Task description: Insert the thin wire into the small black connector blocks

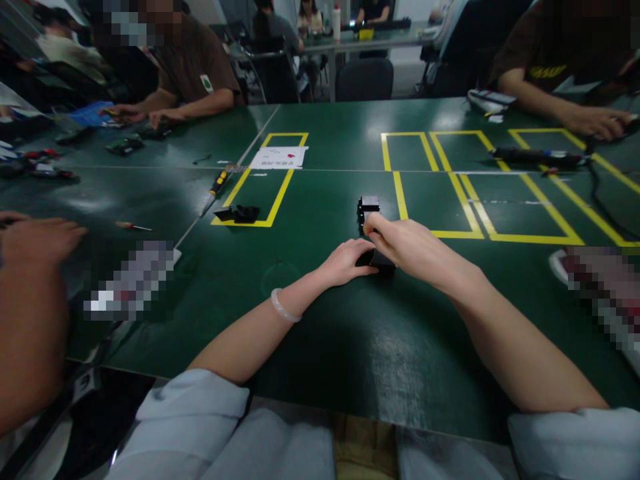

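On the green table (320,320), my left hand (347,261) is closed around the left side of a black object (383,262), with its thumb along the near edge. Over the far end of that object reaches my right hand (395,241), its fingers bent together in a pinch. What the pinch holds is hidden or too small to name. Just beyond the fingertips stands a small black part with a light grey top (370,201), partly covered by my right hand.
Yellow tape frames (475,233) mark the table. Black parts (240,213), a screwdriver (219,183) and a paper sheet (280,157) lie left. Pixelated devices (135,277) lie either side. A person's arm (35,293) is at left; others sit opposite. A black tool (540,157) lies right.
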The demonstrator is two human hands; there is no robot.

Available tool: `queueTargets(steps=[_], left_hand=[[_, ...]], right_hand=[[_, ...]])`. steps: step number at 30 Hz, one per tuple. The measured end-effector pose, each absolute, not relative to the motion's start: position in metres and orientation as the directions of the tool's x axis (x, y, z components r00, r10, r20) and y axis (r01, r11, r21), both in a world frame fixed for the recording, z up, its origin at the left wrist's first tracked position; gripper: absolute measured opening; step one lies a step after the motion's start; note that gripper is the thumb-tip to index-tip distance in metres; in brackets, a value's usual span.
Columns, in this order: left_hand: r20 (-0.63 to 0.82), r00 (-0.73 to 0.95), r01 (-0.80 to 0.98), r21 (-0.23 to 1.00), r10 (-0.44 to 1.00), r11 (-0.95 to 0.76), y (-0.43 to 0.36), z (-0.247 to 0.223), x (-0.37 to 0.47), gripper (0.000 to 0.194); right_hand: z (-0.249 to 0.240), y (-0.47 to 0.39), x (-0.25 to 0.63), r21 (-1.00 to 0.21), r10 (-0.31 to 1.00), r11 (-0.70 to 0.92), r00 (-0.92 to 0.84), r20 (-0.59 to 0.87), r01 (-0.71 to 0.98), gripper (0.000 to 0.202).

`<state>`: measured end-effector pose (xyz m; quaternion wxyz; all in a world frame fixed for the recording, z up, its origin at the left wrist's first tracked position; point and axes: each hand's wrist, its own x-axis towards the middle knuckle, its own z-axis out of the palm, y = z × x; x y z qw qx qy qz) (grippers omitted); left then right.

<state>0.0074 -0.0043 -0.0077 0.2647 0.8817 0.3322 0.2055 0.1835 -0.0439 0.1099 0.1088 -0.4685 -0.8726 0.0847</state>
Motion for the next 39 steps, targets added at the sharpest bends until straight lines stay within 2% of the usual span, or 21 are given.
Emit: queueTargets(steps=[3,6,9,11,16,20,24,31,35,39], left_hand=[[0.187,0.694,0.477,0.604,0.695,-0.638,-0.004,-0.008,0.007,0.046],[0.185,0.698,0.482,0.594,0.692,-0.644,-0.004,-0.007,0.007,0.047],[0.167,0.700,0.498,0.583,0.694,-0.642,-0.005,-0.005,0.007,0.048],[0.157,0.699,0.508,0.577,0.697,-0.639,-0.005,-0.004,0.007,0.049],[0.179,0.706,0.490,0.574,0.685,-0.656,-0.004,-0.008,0.007,0.049],[0.175,0.707,0.487,0.581,0.685,-0.652,-0.002,-0.010,0.007,0.049],[0.173,0.704,0.490,0.585,0.689,-0.646,-0.003,-0.009,0.007,0.047],[0.182,0.699,0.482,0.594,0.692,-0.644,-0.004,-0.007,0.008,0.046],[0.203,0.690,0.471,0.603,0.695,-0.644,-0.004,-0.006,0.008,0.044],[0.196,0.697,0.471,0.600,0.690,-0.646,-0.004,-0.006,0.008,0.047]], right_hand=[[0.114,-0.045,0.183,-0.197,0.832,0.553,-0.548,0.084,0.810,0.026],[0.115,-0.046,0.181,-0.081,0.885,0.464,-0.459,0.078,0.882,0.028],[0.111,-0.046,0.180,0.043,0.925,0.338,-0.341,0.169,0.940,0.037],[0.107,-0.045,0.180,0.068,0.930,0.294,-0.302,0.209,0.953,0.042],[0.103,-0.046,0.176,0.012,0.948,0.252,-0.250,0.199,0.968,0.044],[0.108,-0.046,0.174,-0.092,0.941,0.322,-0.308,0.142,0.942,0.038],[0.110,-0.044,0.178,-0.162,0.920,0.386,-0.365,0.145,0.908,0.040],[0.104,-0.036,0.182,-0.198,0.857,0.514,-0.487,0.168,0.835,0.039],[0.106,-0.029,0.185,-0.237,0.769,0.638,-0.621,0.153,0.732,0.038],[0.105,-0.028,0.188,-0.207,0.769,0.639,-0.614,0.175,0.741,0.034]])
